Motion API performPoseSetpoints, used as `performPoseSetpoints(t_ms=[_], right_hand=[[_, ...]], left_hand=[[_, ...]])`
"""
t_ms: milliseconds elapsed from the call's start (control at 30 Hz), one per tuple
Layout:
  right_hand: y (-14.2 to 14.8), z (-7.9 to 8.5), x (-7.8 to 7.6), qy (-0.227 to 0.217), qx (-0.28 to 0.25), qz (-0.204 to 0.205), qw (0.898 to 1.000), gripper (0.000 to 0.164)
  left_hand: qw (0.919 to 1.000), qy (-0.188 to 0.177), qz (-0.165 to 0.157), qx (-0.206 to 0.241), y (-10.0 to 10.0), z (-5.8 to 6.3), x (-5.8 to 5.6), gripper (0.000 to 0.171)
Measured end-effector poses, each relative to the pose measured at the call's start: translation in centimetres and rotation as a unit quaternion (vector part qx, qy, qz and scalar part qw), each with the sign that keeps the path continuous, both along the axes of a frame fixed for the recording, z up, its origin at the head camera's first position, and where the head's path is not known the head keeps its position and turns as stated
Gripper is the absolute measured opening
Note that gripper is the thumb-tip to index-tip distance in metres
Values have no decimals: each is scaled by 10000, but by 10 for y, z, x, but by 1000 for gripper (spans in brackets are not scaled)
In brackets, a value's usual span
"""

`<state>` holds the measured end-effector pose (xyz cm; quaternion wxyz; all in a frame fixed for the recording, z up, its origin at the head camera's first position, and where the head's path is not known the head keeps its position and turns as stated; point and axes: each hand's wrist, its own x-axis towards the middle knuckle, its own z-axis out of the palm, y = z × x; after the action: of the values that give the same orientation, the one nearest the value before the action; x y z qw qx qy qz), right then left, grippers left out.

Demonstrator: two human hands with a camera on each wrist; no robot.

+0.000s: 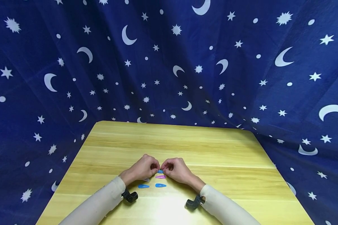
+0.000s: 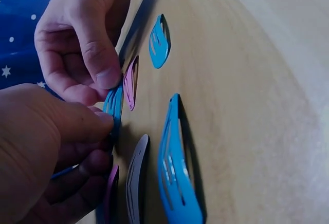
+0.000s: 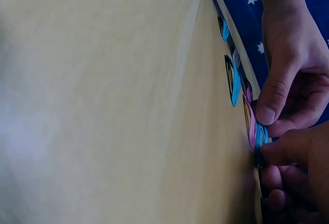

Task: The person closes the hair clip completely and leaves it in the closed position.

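Between the fingertips of both hands is a blue snap hair clip. My left hand pinches one end of it with thumb and fingers. The other end is pinched by my right hand, its thumb lying along the clip in the left wrist view. Just nearer to me lies a pink hair clip, close beside the held one. A grey hair clip rests near the left hand, partly covered by it in the head view. Another pink clip shows beside the left fingers.
Two more blue hair clips, a left one and a right one, lie on the wooden table nearer to me. Behind the table hangs a dark blue curtain with white moons and stars.
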<state>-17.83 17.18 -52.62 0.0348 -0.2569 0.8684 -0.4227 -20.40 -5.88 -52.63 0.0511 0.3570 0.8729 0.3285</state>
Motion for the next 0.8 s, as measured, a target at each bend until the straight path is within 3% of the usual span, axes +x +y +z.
performPoseSetpoints(t_ms=[400,800], right_hand=[[-1,0,1,113,-19,-89,9999,11],[5,3,1,41,-56,-236,9997,11]], left_hand=[[9996,104,216,162,-2,-2,1,8],[9939,578,819,453,-7,10,3,8]])
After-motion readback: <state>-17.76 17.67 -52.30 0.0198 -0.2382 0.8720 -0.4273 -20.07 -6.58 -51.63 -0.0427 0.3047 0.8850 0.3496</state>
